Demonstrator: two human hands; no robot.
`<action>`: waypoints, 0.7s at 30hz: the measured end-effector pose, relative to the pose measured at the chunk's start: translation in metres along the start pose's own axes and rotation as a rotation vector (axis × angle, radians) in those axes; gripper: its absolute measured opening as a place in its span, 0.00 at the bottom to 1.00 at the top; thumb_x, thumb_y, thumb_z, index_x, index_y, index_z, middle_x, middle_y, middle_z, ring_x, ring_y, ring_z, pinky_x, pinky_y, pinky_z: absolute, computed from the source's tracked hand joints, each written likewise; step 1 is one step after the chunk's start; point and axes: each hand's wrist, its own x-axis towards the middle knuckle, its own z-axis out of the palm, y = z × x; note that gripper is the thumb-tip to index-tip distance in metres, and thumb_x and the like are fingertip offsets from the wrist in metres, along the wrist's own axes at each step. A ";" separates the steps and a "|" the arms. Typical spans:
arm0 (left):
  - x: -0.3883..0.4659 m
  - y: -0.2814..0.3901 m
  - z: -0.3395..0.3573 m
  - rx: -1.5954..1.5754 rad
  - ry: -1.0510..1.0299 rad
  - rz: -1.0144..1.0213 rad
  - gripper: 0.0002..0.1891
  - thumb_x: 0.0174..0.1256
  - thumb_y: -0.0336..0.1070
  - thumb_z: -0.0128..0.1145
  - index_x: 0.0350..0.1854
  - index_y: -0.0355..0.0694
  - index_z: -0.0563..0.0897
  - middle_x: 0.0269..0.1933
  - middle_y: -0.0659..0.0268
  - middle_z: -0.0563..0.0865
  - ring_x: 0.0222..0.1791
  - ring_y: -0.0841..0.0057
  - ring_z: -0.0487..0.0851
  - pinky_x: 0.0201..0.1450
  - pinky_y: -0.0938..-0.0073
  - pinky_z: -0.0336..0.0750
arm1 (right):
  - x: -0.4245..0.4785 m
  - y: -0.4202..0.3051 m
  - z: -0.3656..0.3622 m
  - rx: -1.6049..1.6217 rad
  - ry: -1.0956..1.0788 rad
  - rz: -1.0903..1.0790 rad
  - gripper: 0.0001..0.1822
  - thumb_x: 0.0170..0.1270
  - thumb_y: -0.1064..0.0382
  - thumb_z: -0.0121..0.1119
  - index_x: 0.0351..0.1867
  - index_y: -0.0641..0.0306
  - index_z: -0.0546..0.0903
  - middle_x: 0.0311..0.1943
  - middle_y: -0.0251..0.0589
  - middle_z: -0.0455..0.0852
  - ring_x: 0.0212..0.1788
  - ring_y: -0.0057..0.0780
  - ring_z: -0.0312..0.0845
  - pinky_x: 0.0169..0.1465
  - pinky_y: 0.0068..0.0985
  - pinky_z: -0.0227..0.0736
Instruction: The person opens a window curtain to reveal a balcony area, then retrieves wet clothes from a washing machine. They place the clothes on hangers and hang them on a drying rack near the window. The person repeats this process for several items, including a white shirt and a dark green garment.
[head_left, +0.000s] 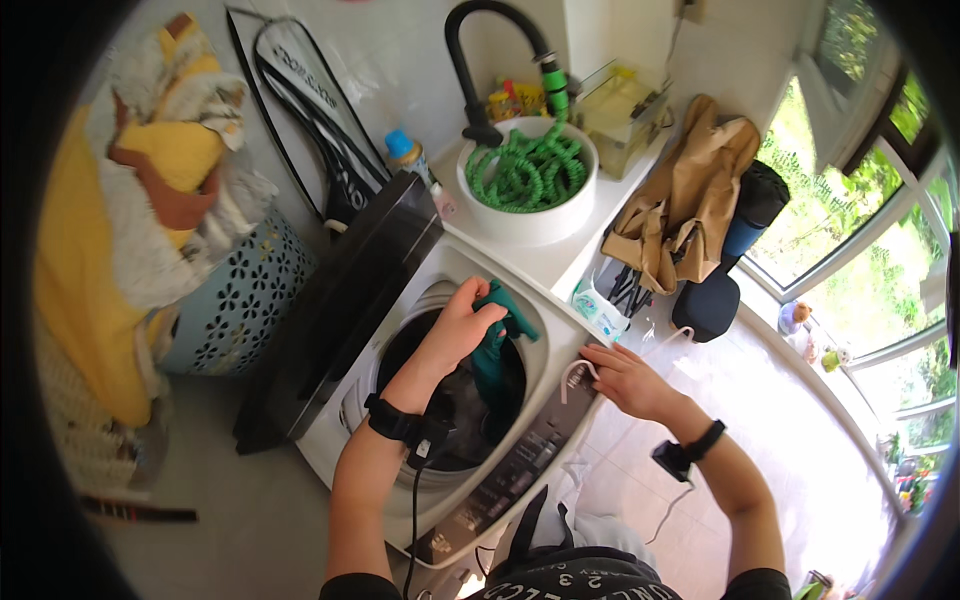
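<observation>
My left hand (466, 322) grips a teal green garment (491, 360) above the open drum of a white top-loading washing machine (540, 307). The lower part of the cloth hangs down into the dark drum. My right hand (626, 379) is at the corner of the machine's control panel (517, 465), with a pink plastic hanger (567, 386) under its fingers; part of the hanger is hidden behind the hand. The black lid (345, 307) of the machine stands raised on the left.
Behind the machine, a round white basin (525, 225) holds a coiled green hose (517, 176) below a black faucet (457, 67). Left stands a blue laundry basket (240, 315) with yellow and white fabric. Brown paper bags (697, 187) and a black stool-like object (706, 307) are right.
</observation>
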 end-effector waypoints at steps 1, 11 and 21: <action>-0.013 0.015 0.023 0.043 -0.003 0.055 0.08 0.60 0.28 0.55 0.34 0.40 0.67 0.33 0.69 0.74 0.30 0.82 0.77 0.34 0.79 0.74 | -0.004 -0.008 -0.002 0.022 0.040 -0.017 0.07 0.65 0.62 0.56 0.34 0.64 0.77 0.66 0.49 0.65 0.61 0.43 0.69 0.66 0.40 0.61; -0.193 0.179 0.228 0.133 -0.129 0.679 0.04 0.62 0.27 0.51 0.35 0.41 0.70 0.35 0.67 0.78 0.31 0.80 0.78 0.37 0.79 0.75 | -0.138 -0.147 -0.066 -0.001 0.516 -0.092 0.08 0.60 0.64 0.62 0.25 0.63 0.77 0.70 0.53 0.55 0.53 0.41 0.78 0.52 0.37 0.72; -0.379 0.285 0.464 0.140 -0.435 1.005 0.06 0.66 0.35 0.53 0.39 0.39 0.73 0.31 0.69 0.77 0.29 0.84 0.75 0.32 0.82 0.70 | -0.190 -0.244 -0.082 0.319 0.874 -0.259 0.08 0.61 0.63 0.60 0.32 0.68 0.80 0.35 0.54 0.79 0.35 0.49 0.76 0.40 0.36 0.71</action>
